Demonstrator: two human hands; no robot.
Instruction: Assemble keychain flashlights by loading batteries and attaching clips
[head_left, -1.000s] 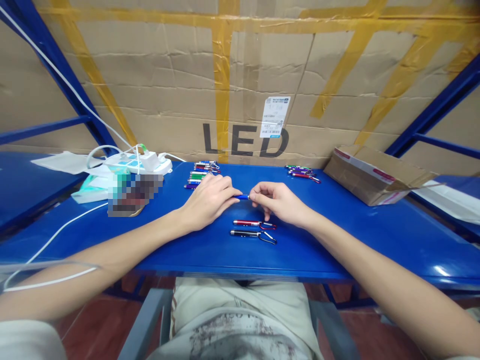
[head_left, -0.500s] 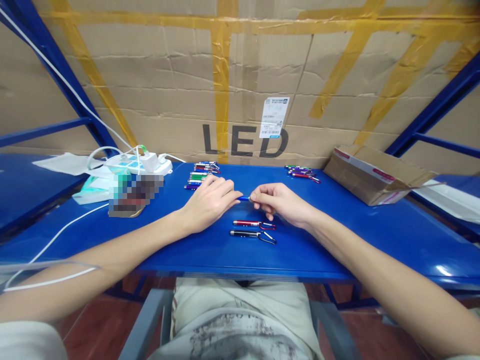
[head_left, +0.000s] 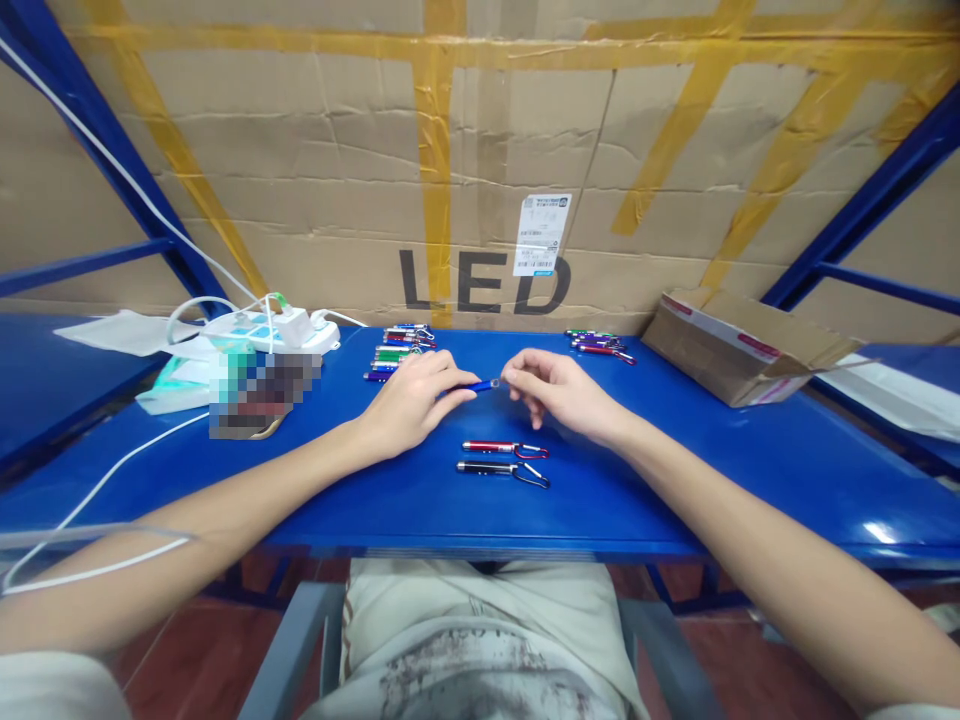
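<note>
Blue pen [head_left: 481,385], my left fingers [head_left: 452,379] are clamping it over the bench [head_left: 637,490], my right fingers [head_left: 526,382] are hovering by its silvery end [head_left: 495,383], grip unclear, red pen [head_left: 487,447] and black pen [head_left: 486,467] are lying nearer me.

A pale greyish top [head_left: 472,665] is worn, its front marked with a blotchy dark print [head_left: 409,675], beside which smaller lettering is blurred beyond reading. The left arm is partly covered by a loose whitish sleeve [head_left: 60,685]; the forearms [head_left: 277,500], left hand [head_left: 409,400] and right hand [head_left: 562,395] are left bare. Pale, creased cloth [head_left: 555,595] is worn over the thighs.
</note>
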